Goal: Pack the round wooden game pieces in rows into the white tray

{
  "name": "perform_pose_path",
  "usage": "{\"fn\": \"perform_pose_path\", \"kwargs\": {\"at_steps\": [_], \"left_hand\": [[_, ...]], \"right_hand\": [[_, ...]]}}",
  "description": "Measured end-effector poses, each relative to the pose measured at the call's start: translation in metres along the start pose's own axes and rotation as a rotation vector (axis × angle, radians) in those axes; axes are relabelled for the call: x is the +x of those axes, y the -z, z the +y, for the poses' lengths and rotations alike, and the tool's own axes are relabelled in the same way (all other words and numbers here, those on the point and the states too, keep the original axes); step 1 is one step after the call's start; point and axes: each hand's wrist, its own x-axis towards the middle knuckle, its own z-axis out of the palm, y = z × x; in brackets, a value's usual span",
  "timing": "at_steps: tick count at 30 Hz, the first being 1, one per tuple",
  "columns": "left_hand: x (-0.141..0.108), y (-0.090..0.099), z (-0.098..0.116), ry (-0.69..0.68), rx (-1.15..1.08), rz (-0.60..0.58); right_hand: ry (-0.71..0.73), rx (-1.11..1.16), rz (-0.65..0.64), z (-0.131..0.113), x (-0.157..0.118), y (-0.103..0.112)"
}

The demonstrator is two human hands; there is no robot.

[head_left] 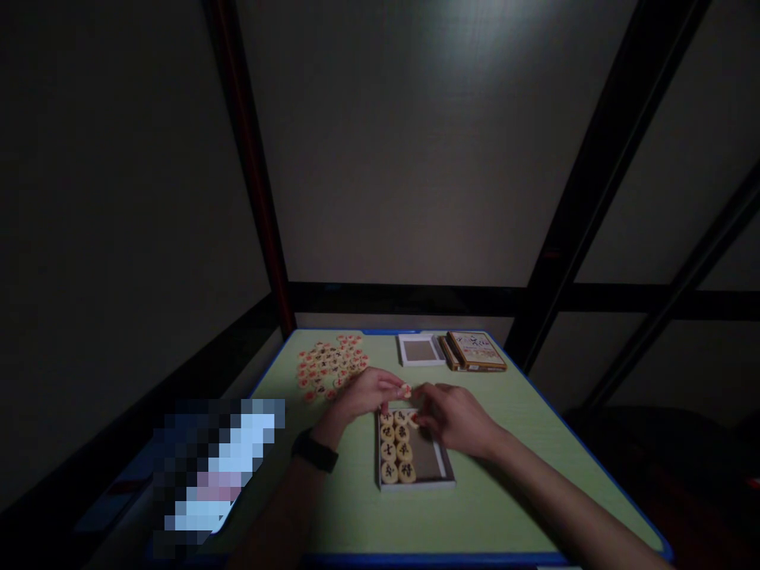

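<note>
My left hand (371, 392), with a dark watch (314, 451) on its wrist, pinches a round Chinese chess piece (407, 390) above the far edge of an open shallow box (427, 467). Inside the box, two columns of pale wooden pieces with dark characters (389, 451) lie flat along the left side. My right hand (454, 416) reaches over the box from the right. Its curled fingers are on another piece (414, 419) with a red marking, at the top of the third column; the fingers partly hide that spot.
Many loose Chinese chess pieces (326, 364) lie spread at the table's far left. A white-rimmed open tray (420, 350) and stacked printed boxes (478, 352) sit at the back right. A lit, pixelated screen (231, 467) is at the near left. The green table (504, 507) has a blue edge.
</note>
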Motion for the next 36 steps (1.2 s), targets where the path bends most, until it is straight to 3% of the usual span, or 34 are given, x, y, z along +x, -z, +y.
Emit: {"fn": "perform_pose_path", "kwargs": {"at_steps": [4,9,16,23,31,36], "left_hand": [[-0.002,-0.003,0.001,0.018,0.002,-0.051],[-0.005,-0.003,0.002,0.007,-0.008,-0.142],[-0.004,0.003,0.002,-0.145,0.192,-0.134],[-0.006,0.001,0.002,-0.16,0.394,-0.146],[-0.001,0.003,-0.005,-0.192,0.37,-0.15],[-0.001,0.002,-0.003,-0.19,0.322,-0.075]], "right_hand": [[0.036,0.049,0.11,0.003,0.002,-0.006],[0.114,-0.046,0.14,0.005,0.003,-0.011],[0.15,-0.069,0.017,0.003,0.001,0.001],[0.158,-0.023,-0.048,0.002,0.002,-0.007],[0.149,-0.009,-0.047,0.002,0.001,-0.011],[0.151,0.015,-0.033,0.004,0.002,-0.013]]}}
